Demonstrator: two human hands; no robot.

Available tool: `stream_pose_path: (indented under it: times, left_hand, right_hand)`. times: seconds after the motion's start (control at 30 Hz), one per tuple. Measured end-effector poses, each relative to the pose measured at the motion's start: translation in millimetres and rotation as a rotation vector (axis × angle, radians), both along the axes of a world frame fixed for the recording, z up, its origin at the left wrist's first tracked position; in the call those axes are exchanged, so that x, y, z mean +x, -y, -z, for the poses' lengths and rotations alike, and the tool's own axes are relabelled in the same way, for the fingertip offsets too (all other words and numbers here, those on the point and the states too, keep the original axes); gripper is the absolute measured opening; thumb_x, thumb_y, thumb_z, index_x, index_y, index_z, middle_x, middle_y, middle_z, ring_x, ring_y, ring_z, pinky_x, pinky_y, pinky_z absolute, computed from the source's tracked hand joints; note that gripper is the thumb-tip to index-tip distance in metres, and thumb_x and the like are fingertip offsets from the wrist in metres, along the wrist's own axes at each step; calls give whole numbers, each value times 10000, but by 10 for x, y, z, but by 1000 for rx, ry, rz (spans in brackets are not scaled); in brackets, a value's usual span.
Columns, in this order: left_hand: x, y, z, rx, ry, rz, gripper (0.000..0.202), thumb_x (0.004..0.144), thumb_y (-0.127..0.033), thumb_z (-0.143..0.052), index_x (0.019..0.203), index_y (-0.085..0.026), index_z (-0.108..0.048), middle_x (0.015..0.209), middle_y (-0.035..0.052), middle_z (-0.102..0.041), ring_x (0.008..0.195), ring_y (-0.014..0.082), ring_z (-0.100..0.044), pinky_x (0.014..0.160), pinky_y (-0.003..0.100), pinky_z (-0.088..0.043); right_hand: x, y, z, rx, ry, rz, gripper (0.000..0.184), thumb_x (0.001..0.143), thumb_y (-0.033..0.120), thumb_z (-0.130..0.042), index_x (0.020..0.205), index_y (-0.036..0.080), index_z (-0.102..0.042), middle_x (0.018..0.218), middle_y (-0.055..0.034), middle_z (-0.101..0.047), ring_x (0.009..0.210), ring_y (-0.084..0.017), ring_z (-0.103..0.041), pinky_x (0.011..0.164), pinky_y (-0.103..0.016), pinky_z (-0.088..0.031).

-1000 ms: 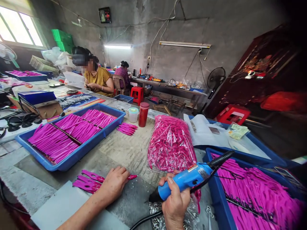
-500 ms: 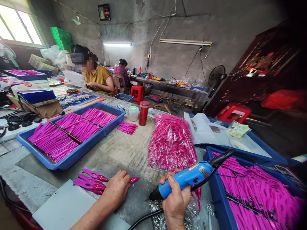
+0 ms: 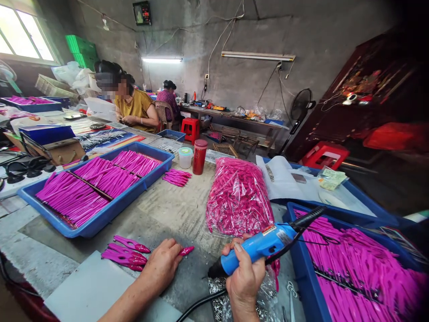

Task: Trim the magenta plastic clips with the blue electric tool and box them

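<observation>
My left hand (image 3: 163, 264) is closed on a magenta plier-like piece (image 3: 187, 251); only its glossy pointed tip shows past my fingers, and the rest is hidden under the hand. Beside that hand lie several similar pieces (image 3: 124, 254), pointed ends toward it. My right hand (image 3: 246, 277) is wrapped around a blue electric screwdriver (image 3: 258, 247). The tool is tilted, its black nose down to the left over a clear bag of small metal parts (image 3: 223, 297). A black cable (image 3: 201, 302) runs beneath it.
Blue trays of magenta pieces stand left (image 3: 134, 190) and right (image 3: 303, 273). A full plastic bag (image 3: 238, 197) sits beyond my right hand, near a red cup (image 3: 200, 157) and lidded tub (image 3: 185, 158). Scissors (image 3: 291, 295) lie at right. A co-worker (image 3: 136, 107) sits across.
The view has shifted slightly, so everything sits a little further left. Both hands keep the same hold and nearly the same place.
</observation>
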State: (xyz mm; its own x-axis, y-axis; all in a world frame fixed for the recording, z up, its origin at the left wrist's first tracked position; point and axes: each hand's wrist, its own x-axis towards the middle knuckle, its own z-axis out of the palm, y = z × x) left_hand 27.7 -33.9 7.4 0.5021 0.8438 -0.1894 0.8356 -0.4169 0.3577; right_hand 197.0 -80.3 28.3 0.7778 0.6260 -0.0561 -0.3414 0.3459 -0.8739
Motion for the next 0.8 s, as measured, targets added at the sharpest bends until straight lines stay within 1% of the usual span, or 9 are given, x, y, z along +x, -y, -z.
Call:
stream_pose_path:
  times: [0.13, 0.27, 0.5, 0.6, 0.8]
  left_hand:
    - [1, -11, 3, -23, 20, -20, 194, 861, -168, -410, 850, -143, -603, 908, 66, -568, 906, 179, -521, 807, 284, -397]
    - [36, -45, -43, -65, 8, -58, 134, 823, -162, -464, 785, -149, -592, 886, 50, -576, 879, 167, -526, 787, 267, -386]
    - [77, -29, -108, -58, -35, -74, 149, 822, -161, -443, 775, -150, -584, 887, 53, -574, 869, 168, -531, 777, 267, -379]
    - [81, -11, -88, -41, -41, -82, 154, 826, -162, -439, 767, -150, -580, 876, 54, -570, 854, 167, -532, 765, 268, -384]
    - [51, -16, 8, 18, 11, -99, 188, 851, -167, -413, 778, -142, -584, 870, 68, -571, 850, 170, -539, 767, 267, -399]
  right_hand:
    - [-4, -8, -7, -4, 21, -3, 498, 588, 354, -672, 941, 155, -384, 632, 35, -500, 457, -135, -515, 483, -265, -418]
    - [-3, -5, -21, -6, 35, 2, 485, 593, 350, -665, 936, 152, -385, 630, 38, -499, 455, -129, -517, 483, -261, -423]
    - [-10, 4, -23, 15, 38, -5, 473, 602, 347, -670, 926, 154, -385, 643, 40, -498, 456, -126, -520, 476, -258, -420]
    - [-10, 0, -15, 15, 43, -4, 475, 602, 347, -672, 928, 154, -385, 641, 39, -499, 452, -128, -519, 473, -259, -418]
    - [-5, 0, 7, 12, 51, -2, 466, 624, 349, -661, 948, 150, -391, 640, 38, -503, 470, -125, -521, 496, -262, -424]
